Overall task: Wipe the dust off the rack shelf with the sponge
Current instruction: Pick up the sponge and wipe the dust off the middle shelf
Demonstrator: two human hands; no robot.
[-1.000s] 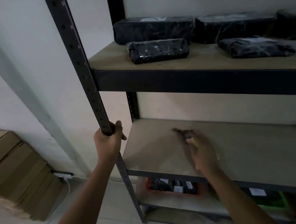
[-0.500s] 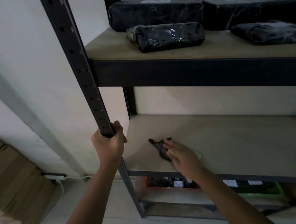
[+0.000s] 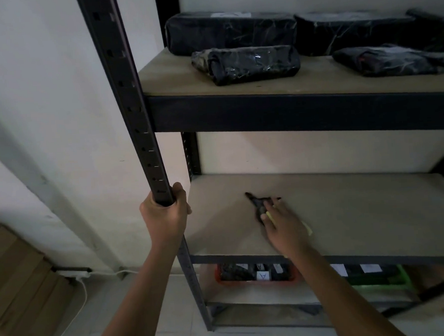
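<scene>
Left hand [image 3: 165, 218] clamps rack post [image 3: 132, 116] for bracing; right hand [image 3: 284, 225] flat, pressing sponge [image 3: 307, 227] near shelf [image 3: 374, 210] front edge.

Your left hand [image 3: 164, 218] is closed in a fist around the rack's front post [image 3: 123, 96], thumb wrapped over the far side, forearm rising from the lower left. Your right hand [image 3: 281, 221] lies palm down on the shelf [image 3: 361, 211], fingers [image 3: 267, 218] spread flat and pressing the sponge [image 3: 307, 227] beneath them, with your forearm stretched in from the lower right.
</scene>
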